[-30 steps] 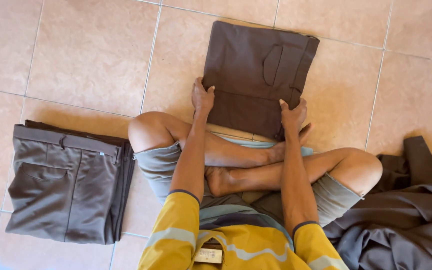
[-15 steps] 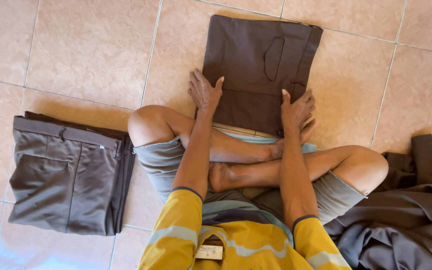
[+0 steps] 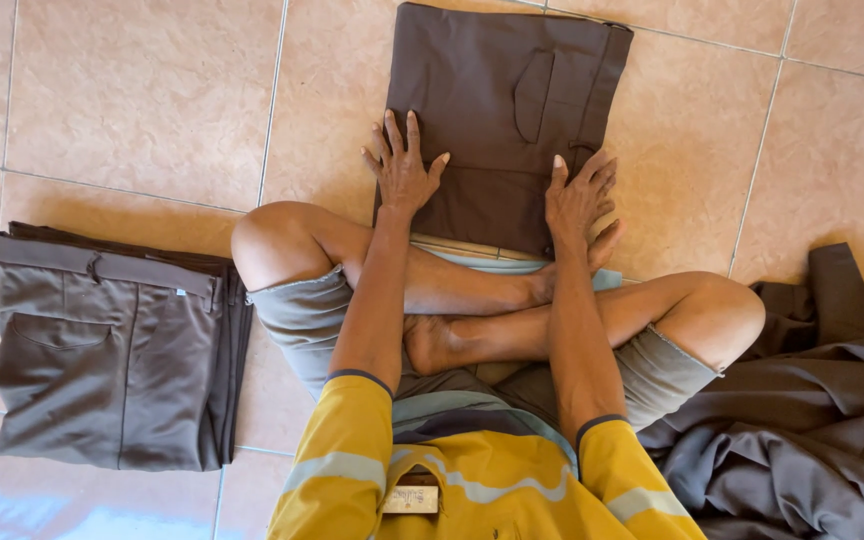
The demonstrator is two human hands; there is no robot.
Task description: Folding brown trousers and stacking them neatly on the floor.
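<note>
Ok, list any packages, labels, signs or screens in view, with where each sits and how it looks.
Tag: on the yellow shirt at the chest, bottom centre; small tan rectangle with dark markings too small to make out.
No packages, signs or screens show.
</note>
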